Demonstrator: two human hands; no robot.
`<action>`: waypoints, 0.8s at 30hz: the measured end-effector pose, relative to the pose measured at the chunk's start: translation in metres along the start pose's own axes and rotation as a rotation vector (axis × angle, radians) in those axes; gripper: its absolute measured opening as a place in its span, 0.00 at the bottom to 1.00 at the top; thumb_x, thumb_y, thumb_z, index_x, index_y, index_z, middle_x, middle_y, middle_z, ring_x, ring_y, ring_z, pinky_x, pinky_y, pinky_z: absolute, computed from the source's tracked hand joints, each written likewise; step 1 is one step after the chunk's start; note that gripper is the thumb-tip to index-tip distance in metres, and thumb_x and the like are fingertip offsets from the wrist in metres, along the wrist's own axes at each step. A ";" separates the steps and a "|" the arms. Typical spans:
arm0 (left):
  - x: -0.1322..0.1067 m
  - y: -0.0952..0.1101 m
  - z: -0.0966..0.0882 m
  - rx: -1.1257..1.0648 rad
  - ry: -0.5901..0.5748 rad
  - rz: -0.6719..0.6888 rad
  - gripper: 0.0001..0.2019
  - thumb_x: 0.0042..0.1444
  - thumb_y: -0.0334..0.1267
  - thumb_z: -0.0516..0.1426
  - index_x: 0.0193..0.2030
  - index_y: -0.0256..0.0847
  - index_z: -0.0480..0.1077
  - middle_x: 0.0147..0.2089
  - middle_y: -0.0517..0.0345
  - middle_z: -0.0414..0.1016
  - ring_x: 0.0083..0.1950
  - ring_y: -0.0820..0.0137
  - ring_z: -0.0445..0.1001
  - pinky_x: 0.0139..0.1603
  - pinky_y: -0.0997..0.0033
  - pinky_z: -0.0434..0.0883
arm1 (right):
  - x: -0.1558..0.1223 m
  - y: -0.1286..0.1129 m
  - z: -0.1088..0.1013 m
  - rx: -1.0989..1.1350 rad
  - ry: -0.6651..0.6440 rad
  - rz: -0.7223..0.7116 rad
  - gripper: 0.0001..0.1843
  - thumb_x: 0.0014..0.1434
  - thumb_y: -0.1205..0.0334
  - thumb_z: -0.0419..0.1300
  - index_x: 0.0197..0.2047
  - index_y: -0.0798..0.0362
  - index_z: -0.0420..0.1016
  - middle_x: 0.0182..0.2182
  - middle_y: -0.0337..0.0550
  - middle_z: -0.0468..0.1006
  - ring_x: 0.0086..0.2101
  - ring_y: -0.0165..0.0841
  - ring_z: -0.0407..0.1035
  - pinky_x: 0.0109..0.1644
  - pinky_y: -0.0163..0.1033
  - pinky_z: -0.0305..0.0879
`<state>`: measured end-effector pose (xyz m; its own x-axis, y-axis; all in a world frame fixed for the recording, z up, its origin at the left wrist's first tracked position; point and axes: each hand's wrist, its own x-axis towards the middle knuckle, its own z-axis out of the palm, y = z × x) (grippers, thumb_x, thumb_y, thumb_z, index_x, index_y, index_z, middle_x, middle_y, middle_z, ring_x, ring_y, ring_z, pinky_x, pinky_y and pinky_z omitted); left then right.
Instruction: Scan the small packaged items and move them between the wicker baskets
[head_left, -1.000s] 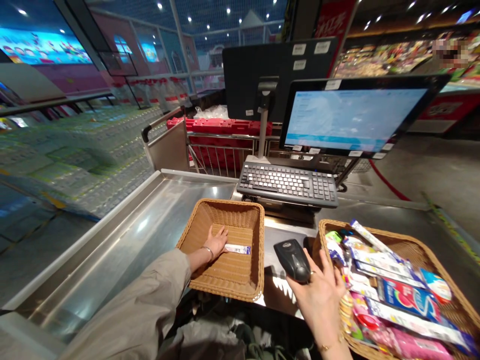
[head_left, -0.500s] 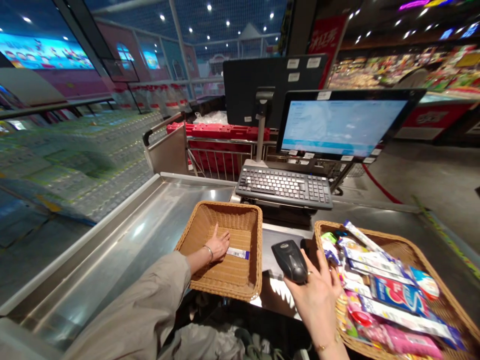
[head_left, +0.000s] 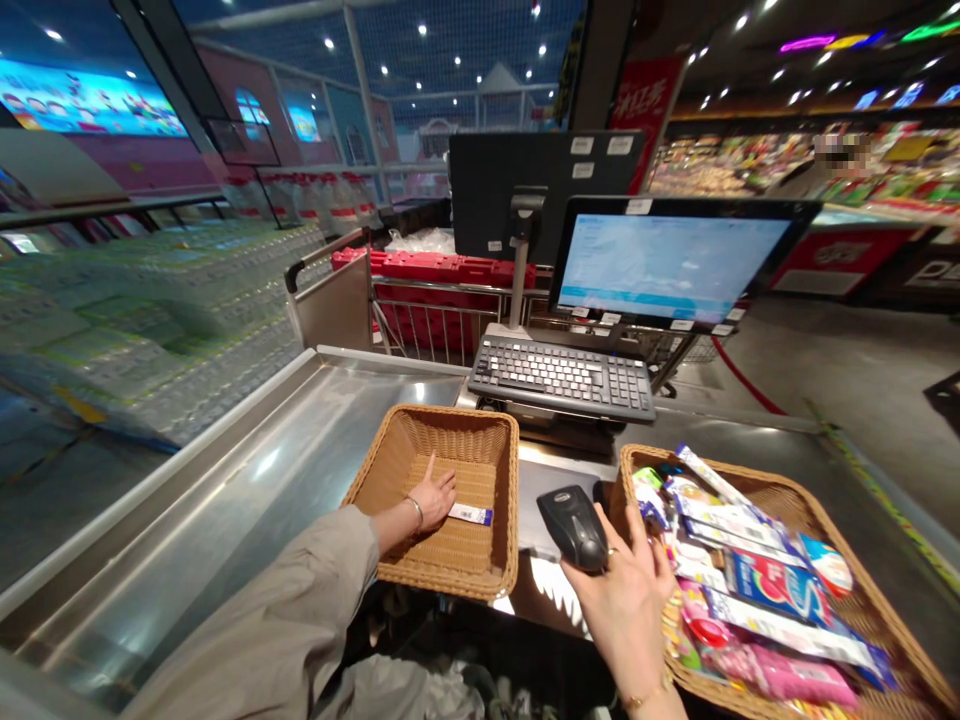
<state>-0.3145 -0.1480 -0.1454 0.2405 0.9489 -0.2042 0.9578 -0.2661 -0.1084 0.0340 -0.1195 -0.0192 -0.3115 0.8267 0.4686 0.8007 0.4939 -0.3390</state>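
Observation:
My left hand (head_left: 433,494) lies flat inside the left wicker basket (head_left: 390,460), fingers spread, touching a small white and blue packet (head_left: 470,514) on the basket floor. My right hand (head_left: 626,590) holds a black barcode scanner (head_left: 576,526) over the gap between the two baskets. Just right of it, the right wicker basket (head_left: 817,505) is full of several colourful snack packets (head_left: 750,580).
A keyboard (head_left: 562,374) and a lit touchscreen (head_left: 667,266) stand behind the baskets, with a second black screen (head_left: 540,180) beyond. A steel counter chute (head_left: 247,480) runs along the left. Red crates (head_left: 442,270) sit behind a metal rail.
The view has shifted slightly; my left hand has eased back from the small packet while my right hand with the scanner has drifted a little left.

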 end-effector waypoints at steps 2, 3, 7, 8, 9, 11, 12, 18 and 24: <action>0.001 0.001 -0.004 0.003 0.007 -0.004 0.13 0.58 0.33 0.53 0.49 0.37 0.73 0.61 0.37 0.73 0.70 0.50 0.62 0.68 0.25 0.24 | -0.001 0.002 0.000 0.001 0.003 0.005 0.12 0.53 0.54 0.62 0.38 0.49 0.80 0.52 0.46 0.79 0.64 0.52 0.56 0.64 0.60 0.47; 0.002 0.000 -0.007 0.004 0.011 -0.012 0.12 0.58 0.32 0.53 0.47 0.37 0.73 0.56 0.38 0.77 0.67 0.50 0.65 0.68 0.25 0.23 | -0.001 0.002 0.000 0.000 0.003 0.011 0.12 0.53 0.54 0.62 0.38 0.49 0.80 0.52 0.47 0.79 0.64 0.52 0.56 0.64 0.61 0.46; 0.003 -0.009 -0.022 -0.002 0.025 -0.075 0.05 0.56 0.34 0.56 0.38 0.39 0.72 0.34 0.49 0.82 0.45 0.55 0.79 0.66 0.26 0.19 | -0.001 0.005 0.000 -0.016 0.004 0.035 0.13 0.52 0.54 0.62 0.40 0.48 0.80 0.53 0.45 0.79 0.64 0.51 0.57 0.64 0.61 0.46; 0.003 -0.012 -0.026 -0.008 0.032 -0.092 0.05 0.56 0.35 0.56 0.37 0.40 0.72 0.32 0.51 0.81 0.41 0.57 0.79 0.66 0.26 0.18 | -0.001 0.005 0.000 -0.018 0.009 0.037 0.13 0.53 0.54 0.62 0.40 0.48 0.80 0.53 0.45 0.79 0.64 0.51 0.57 0.64 0.61 0.46; 0.002 -0.014 -0.031 -0.016 0.043 -0.108 0.05 0.57 0.36 0.56 0.36 0.40 0.72 0.32 0.52 0.81 0.39 0.59 0.79 0.65 0.26 0.17 | -0.001 0.005 0.000 -0.019 0.015 0.037 0.13 0.53 0.53 0.62 0.40 0.48 0.80 0.53 0.44 0.79 0.64 0.51 0.57 0.64 0.61 0.46; 0.000 -0.017 -0.041 -0.039 0.072 -0.137 0.05 0.58 0.38 0.56 0.37 0.42 0.73 0.35 0.53 0.82 0.40 0.60 0.78 0.65 0.26 0.17 | 0.000 0.004 -0.001 -0.015 0.022 0.032 0.13 0.53 0.52 0.62 0.40 0.48 0.80 0.53 0.44 0.79 0.64 0.51 0.57 0.64 0.60 0.46; -0.002 -0.017 -0.046 -0.052 0.088 -0.151 0.06 0.58 0.38 0.56 0.38 0.43 0.74 0.36 0.53 0.82 0.42 0.60 0.78 0.65 0.27 0.18 | 0.001 0.003 -0.001 -0.013 0.023 0.029 0.13 0.54 0.52 0.61 0.40 0.48 0.80 0.53 0.45 0.79 0.64 0.51 0.56 0.64 0.60 0.46; -0.015 -0.012 -0.078 -0.114 0.180 -0.239 0.08 0.61 0.39 0.56 0.44 0.48 0.77 0.43 0.56 0.83 0.50 0.60 0.76 0.69 0.28 0.24 | 0.004 -0.001 -0.001 -0.008 0.009 0.024 0.13 0.55 0.52 0.60 0.39 0.48 0.80 0.55 0.44 0.77 0.65 0.50 0.55 0.65 0.60 0.47; -0.026 0.001 -0.105 -0.162 0.374 -0.383 0.12 0.61 0.38 0.58 0.50 0.51 0.76 0.63 0.54 0.73 0.64 0.49 0.67 0.63 0.15 0.26 | 0.009 -0.006 -0.002 0.001 -0.002 0.010 0.12 0.54 0.53 0.61 0.37 0.47 0.81 0.54 0.43 0.78 0.65 0.50 0.54 0.65 0.60 0.46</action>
<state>-0.3037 -0.1547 -0.0382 -0.1182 0.9760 0.1827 0.9926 0.1109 0.0497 0.0271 -0.1155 -0.0114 -0.3043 0.8321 0.4637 0.8033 0.4858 -0.3447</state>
